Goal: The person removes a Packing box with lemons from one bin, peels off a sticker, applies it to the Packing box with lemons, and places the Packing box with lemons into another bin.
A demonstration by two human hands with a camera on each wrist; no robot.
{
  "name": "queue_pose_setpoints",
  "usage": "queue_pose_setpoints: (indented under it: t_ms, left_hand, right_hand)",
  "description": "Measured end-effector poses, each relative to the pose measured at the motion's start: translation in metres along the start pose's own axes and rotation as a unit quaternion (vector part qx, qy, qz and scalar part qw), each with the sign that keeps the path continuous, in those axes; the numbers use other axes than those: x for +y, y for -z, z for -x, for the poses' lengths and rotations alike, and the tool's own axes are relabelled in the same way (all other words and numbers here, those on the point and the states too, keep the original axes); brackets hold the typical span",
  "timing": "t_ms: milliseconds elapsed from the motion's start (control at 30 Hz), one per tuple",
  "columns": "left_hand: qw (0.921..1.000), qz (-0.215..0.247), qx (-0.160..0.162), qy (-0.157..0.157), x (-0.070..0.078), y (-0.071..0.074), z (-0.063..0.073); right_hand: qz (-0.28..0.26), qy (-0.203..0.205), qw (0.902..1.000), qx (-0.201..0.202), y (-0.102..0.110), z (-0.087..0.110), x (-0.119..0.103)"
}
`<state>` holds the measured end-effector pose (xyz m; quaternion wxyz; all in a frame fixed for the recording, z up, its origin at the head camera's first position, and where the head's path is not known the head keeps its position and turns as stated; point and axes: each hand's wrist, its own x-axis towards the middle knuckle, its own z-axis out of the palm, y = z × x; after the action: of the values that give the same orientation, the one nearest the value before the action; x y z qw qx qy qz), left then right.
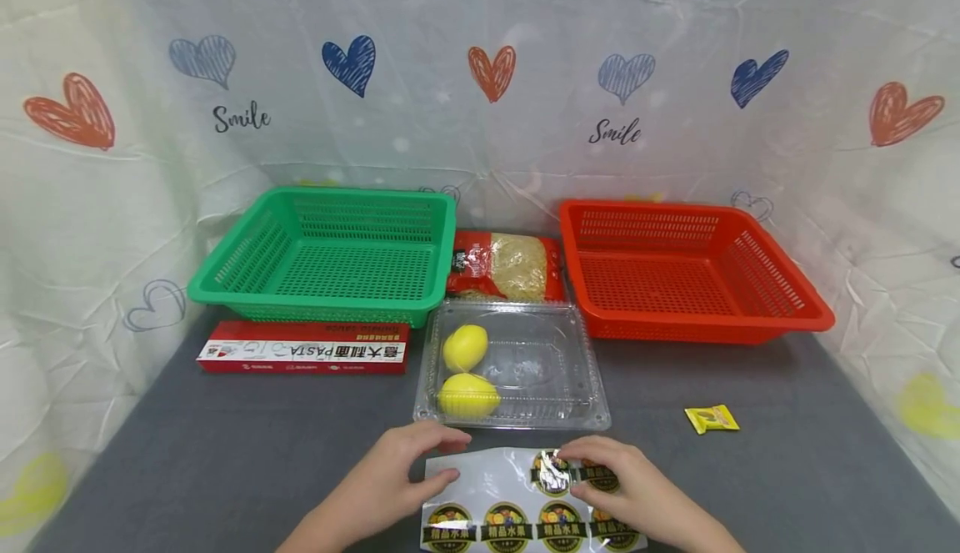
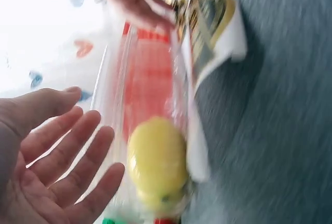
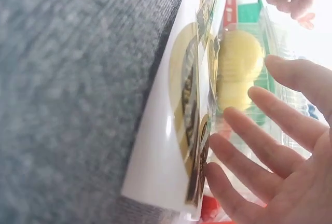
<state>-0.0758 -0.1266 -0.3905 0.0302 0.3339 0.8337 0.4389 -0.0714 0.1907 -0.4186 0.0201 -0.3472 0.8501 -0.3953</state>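
Note:
A sheet of round black-and-gold fruit stickers (image 1: 495,474) lies on the grey table, with bare white backing at its upper left. My left hand (image 1: 401,470) hovers by that corner, its thumb and fingers apart and holding nothing; the left wrist view shows its fingers (image 2: 78,167) loosely spread. Over the sheet's upper right is my right hand (image 1: 626,486), thumb and fingertips near a shiny sticker (image 1: 553,471). In the right wrist view its fingers (image 3: 270,141) are spread beside the sheet. Just beyond stands a closed clear plastic box (image 1: 540,361) containing two lemons (image 1: 467,394).
A green basket (image 1: 322,307) stands at back left, a red basket (image 1: 690,329) at back right. Between them lies a red bag of noodles (image 1: 517,265). A pasta box (image 1: 303,347) lies before the green basket. At right is a small yellow packet (image 1: 712,419).

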Motion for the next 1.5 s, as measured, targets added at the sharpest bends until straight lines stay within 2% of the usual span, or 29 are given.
queue_pose_setpoints:
  t_ms: [33,133,200,267,367,467,600,867,1167,1367,1500]
  left_hand:
    - [0.9998,-0.004,-0.019,0.001,0.001,-0.002,-0.001]
    - [0.9954,-0.064,-0.071,0.0,0.002,-0.009,-0.003]
    - [0.9881,-0.11,-0.107,0.002,0.002,-0.013,-0.005]
    - [0.9778,-0.159,-0.136,-0.008,0.004,-0.017,-0.007]
    - [0.9672,-0.188,-0.17,-0.023,0.005,-0.023,-0.011]
    - [0.9611,-0.196,-0.19,-0.04,0.005,-0.028,-0.014]
    - [0.9551,-0.207,-0.205,-0.056,0.005,-0.033,-0.017]
    - [0.9375,-0.271,-0.203,-0.079,0.006,-0.039,-0.019]
    - [0.9372,-0.28,-0.197,-0.066,0.005,-0.043,-0.016]
    - [0.9382,-0.274,-0.204,-0.056,0.005,-0.043,-0.017]
    - [0.9376,-0.271,-0.211,-0.054,0.006,-0.043,-0.016]
  right_hand:
    - [0.005,-0.001,1.0,-0.001,0.0,0.0,0.0]
    - [0.027,-0.021,0.9992,-0.02,0.0,-0.002,-0.002]
    - [0.043,-0.04,0.9975,-0.039,0.001,-0.003,-0.004]
    - [0.05,-0.062,0.9951,-0.059,0.002,-0.003,-0.005]
    - [0.051,-0.09,0.9911,-0.085,0.004,-0.005,-0.007]
    - [0.05,-0.107,0.9879,-0.101,0.005,-0.007,-0.007]
    - [0.06,-0.106,0.9864,-0.11,0.005,-0.008,-0.007]
    - [0.076,-0.077,0.9889,-0.102,0.003,-0.009,-0.006]
    - [0.081,-0.056,0.9911,-0.089,0.003,-0.008,-0.006]
    - [0.045,-0.076,0.9928,-0.082,0.004,-0.009,-0.006]
    - [0.021,-0.074,0.994,-0.078,0.004,-0.01,-0.006]
